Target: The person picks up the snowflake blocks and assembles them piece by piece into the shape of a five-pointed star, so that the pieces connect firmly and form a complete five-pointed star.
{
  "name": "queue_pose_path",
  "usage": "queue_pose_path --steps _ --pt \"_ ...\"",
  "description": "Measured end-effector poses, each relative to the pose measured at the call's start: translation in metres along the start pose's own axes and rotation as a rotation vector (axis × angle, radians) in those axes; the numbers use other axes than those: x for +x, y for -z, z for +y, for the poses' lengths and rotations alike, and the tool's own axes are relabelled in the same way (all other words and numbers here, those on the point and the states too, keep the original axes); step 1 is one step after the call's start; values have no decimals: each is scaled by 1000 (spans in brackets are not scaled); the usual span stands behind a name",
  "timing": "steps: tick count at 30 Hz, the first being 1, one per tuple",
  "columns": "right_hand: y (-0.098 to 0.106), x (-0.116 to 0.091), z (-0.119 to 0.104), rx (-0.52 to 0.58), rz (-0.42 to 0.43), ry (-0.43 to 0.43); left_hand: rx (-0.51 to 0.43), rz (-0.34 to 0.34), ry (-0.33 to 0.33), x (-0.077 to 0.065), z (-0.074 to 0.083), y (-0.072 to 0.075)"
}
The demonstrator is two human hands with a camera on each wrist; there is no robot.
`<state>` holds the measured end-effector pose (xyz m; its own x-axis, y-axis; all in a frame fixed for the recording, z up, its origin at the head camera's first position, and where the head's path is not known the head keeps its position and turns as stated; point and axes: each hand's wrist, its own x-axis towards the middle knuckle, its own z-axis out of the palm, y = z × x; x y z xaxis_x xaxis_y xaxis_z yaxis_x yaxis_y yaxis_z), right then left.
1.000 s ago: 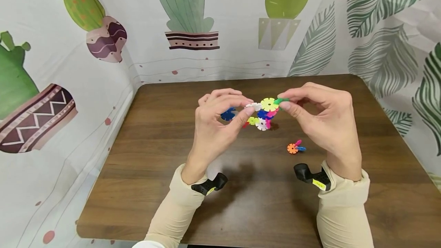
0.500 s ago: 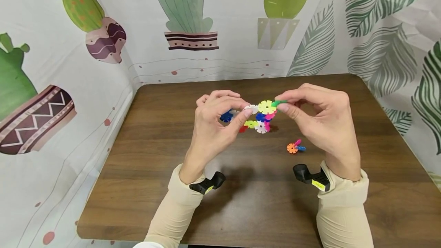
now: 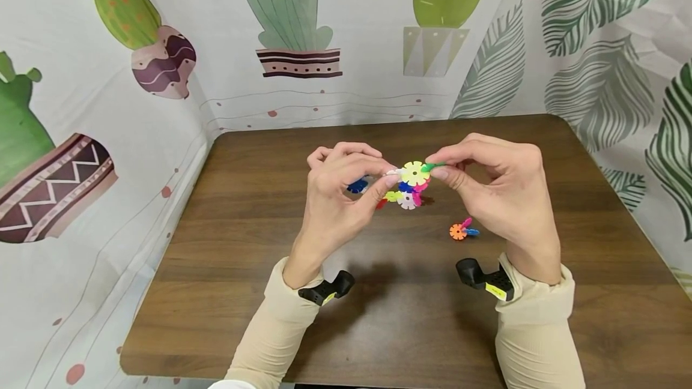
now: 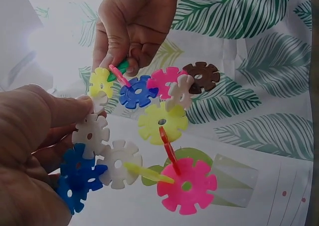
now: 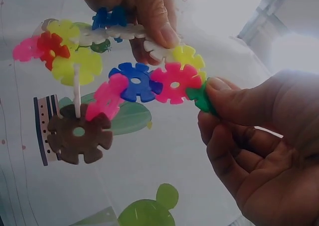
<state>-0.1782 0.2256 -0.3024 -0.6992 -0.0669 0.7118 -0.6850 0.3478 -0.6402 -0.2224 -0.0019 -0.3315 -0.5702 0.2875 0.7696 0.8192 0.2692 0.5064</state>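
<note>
Between my two hands hangs a loop of slotted, flower-shaped plastic discs in several colours. My left hand (image 3: 343, 197) pinches a white disc (image 5: 158, 51) between thumb and fingers, beside a yellow disc (image 3: 415, 173). With thumb and forefinger my right hand (image 3: 497, 191) grips a green disc (image 5: 199, 96) that meets the yellow disc and a pink disc (image 5: 175, 84). Whether the green disc is fully slotted into both, I cannot tell. Lower in the loop are a brown disc (image 5: 79, 133) and a blue disc (image 4: 138, 91). My left fingers partly hide the blue discs (image 4: 79, 178) near the palm.
A small joined piece with an orange disc (image 3: 458, 232), a pink one and a blue one lies on the brown wooden table (image 3: 411, 329), below my right hand. A cactus-printed cloth (image 3: 367, 95) stands behind the table.
My right hand has shifted slightly left, towards my left hand. The yellow and green discs have moved a little left and down in the head view. Both hands keep their grip.
</note>
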Motion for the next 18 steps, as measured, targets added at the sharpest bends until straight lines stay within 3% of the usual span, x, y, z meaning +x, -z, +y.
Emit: queue_pose_path --steps 8,12,15,18 --pt "5 1 3 76 17 11 52 -37 20 1 3 -1" --pt "9 0 4 76 57 -7 64 -7 29 3 0 4" --pt "12 -1 4 102 81 -17 4 -3 60 4 -6 13" --pt "17 -1 6 147 108 -16 -91 -94 131 4 -14 27"
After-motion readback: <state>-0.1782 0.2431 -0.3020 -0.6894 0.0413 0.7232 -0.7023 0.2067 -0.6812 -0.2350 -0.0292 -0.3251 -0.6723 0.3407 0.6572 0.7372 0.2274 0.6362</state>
